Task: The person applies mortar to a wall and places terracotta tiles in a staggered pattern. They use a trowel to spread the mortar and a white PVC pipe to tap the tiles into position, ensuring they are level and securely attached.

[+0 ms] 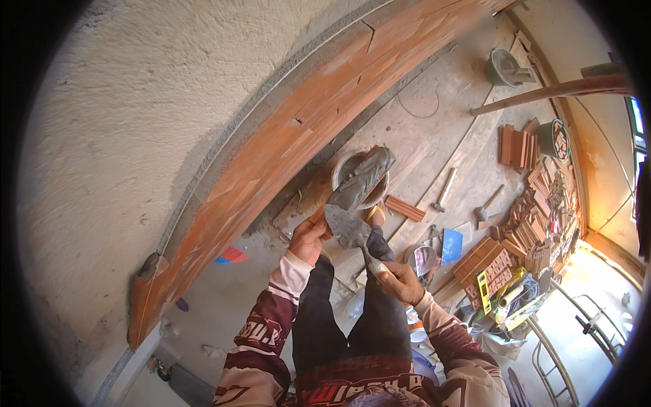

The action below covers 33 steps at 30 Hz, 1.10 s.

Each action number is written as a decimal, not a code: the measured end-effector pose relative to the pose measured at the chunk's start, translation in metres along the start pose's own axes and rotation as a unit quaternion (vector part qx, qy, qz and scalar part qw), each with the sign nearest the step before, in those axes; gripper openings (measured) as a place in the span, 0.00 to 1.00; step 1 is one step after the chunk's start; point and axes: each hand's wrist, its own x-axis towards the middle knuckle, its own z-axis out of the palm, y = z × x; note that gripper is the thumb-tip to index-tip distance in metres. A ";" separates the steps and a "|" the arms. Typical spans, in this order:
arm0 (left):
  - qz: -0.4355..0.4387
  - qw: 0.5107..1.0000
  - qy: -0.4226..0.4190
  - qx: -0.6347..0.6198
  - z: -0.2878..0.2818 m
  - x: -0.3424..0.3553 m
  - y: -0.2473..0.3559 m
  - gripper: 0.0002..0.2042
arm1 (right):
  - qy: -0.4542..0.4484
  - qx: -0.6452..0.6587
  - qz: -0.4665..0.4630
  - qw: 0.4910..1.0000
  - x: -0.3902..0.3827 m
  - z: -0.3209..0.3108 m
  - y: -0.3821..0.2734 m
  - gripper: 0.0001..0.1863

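Note:
My right hand is closed round the handle of a pointing trowel, whose blade is smeared with wet grey mortar. Beside the blade's left edge, my left hand is closed with its fingertips pinched; what lies in them is hidden behind the trowel. Just beyond both hands stands a round bucket, with a thick heap of grey mortar rising over its rim. To the left runs a wall face of orange brick strips, curved by the lens.
A hammer, a mallet and a few brick strips lie on the floor to the right. Farther right are piles of brick strips, a yellow level and metal frames. A wooden pole slants across the far right.

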 end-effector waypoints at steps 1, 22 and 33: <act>0.003 1.000 -0.023 -0.004 0.004 0.000 0.002 0.20 | -0.028 0.055 0.074 0.995 -0.001 -0.003 -0.002 0.26; 0.004 0.999 -0.004 0.044 -0.005 -0.016 0.031 0.25 | 0.176 -0.235 0.112 0.949 0.206 -0.079 0.192 0.25; -0.018 0.993 -0.031 0.117 -0.078 -0.052 0.022 0.30 | 0.277 -0.189 -0.043 0.941 0.083 -0.047 0.056 0.27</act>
